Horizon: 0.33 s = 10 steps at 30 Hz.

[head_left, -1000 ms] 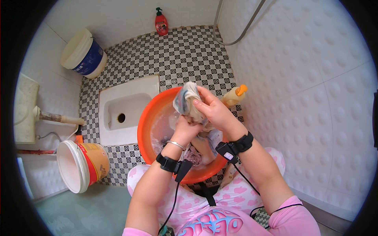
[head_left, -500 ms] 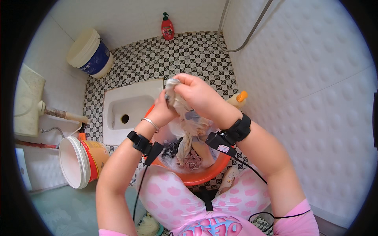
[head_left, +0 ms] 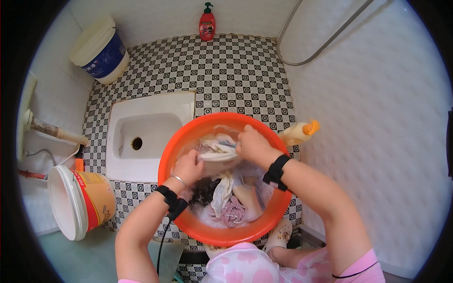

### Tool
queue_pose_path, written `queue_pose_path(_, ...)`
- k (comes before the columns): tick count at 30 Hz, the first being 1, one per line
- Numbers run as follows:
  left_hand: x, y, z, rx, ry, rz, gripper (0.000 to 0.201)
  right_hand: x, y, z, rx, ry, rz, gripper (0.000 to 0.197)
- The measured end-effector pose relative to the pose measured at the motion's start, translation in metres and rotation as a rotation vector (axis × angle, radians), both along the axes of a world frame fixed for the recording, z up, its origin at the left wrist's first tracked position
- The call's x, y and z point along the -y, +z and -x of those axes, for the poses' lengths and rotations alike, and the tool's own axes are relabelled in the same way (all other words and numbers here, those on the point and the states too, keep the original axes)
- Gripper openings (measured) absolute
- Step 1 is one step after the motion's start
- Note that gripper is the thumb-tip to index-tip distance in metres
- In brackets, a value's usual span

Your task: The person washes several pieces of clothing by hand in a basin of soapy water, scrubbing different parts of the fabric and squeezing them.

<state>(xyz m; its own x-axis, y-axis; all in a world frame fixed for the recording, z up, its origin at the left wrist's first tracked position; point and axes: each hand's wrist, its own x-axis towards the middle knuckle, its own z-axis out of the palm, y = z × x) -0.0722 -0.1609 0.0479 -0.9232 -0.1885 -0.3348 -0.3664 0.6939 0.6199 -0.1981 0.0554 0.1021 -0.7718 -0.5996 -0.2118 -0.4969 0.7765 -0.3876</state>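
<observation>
A round orange basin (head_left: 222,237) stands on the floor before me, with soapy water and wet laundry in it. Over its far half my left hand (head_left: 188,167) and my right hand (head_left: 255,145) are both closed on a whitish wet cloth (head_left: 216,154), which stretches between them and is partly smeared by motion. The cloth's far part bunches up near the water. Nearer to me lie a pink cloth (head_left: 233,213), a pale patterned cloth (head_left: 221,194) and a dark cloth (head_left: 202,191), with suds around them.
Right of the basin stands a cream bottle with an orange cap (head_left: 297,133). A squat toilet (head_left: 115,165) lies to the left, near a tipped orange-and-white bucket (head_left: 96,200). Farther back are a blue-and-white bucket (head_left: 107,59), a red pump bottle (head_left: 206,26) and a hanging hose (head_left: 325,45).
My hands have come down from above the basin and moved apart, lowering the cloth and spreading it between them. The view has shifted, so the basin shows whole.
</observation>
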Motion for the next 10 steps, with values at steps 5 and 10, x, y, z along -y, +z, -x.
queue_pose_path(5,-0.042,-0.010,-0.011,0.318,-0.285,0.226,0.086,0.006,-0.060,-0.034,0.112,0.267,-0.028,0.073)
queue_pose_path(10,-0.049,-0.042,-0.005,0.675,-0.362,0.181,0.092,0.010,-0.102,-0.050,0.142,0.331,-0.320,0.089)
